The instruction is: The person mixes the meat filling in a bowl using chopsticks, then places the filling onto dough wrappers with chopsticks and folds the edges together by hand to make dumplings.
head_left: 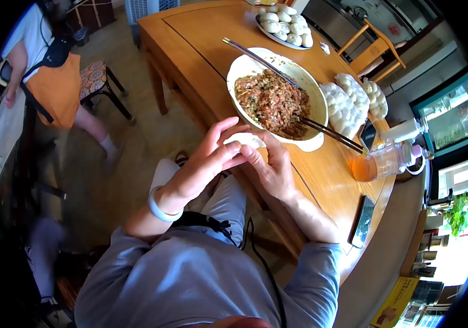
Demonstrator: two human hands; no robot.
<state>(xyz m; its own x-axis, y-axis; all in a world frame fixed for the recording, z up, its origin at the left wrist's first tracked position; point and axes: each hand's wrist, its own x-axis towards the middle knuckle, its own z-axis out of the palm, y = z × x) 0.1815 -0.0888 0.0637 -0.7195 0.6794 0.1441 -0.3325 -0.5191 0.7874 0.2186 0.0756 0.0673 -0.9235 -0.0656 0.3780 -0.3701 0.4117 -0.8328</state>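
Observation:
Both my hands hold a white dumpling [244,140] in front of the table edge. The dough looks folded over, and any filling inside it is hidden. My left hand [215,150] supports it with curved fingers and the thumb on its near side; a pale band circles that wrist. My right hand [269,167] pinches the other end between thumb and fingers. Just beyond the hands stands a white bowl [238,66] of minced meat filling [272,98] with green flecks. One pair of chopsticks [253,57] lies across its rim; other chopsticks [335,135] stick into the filling.
On the wooden table [196,49] are a plate of white dough pieces [286,24], bagged white pieces [346,104], a bottle of orange liquid [373,164] and a phone [362,221]. A person in orange shorts [56,90] stands left, near a stool [94,79].

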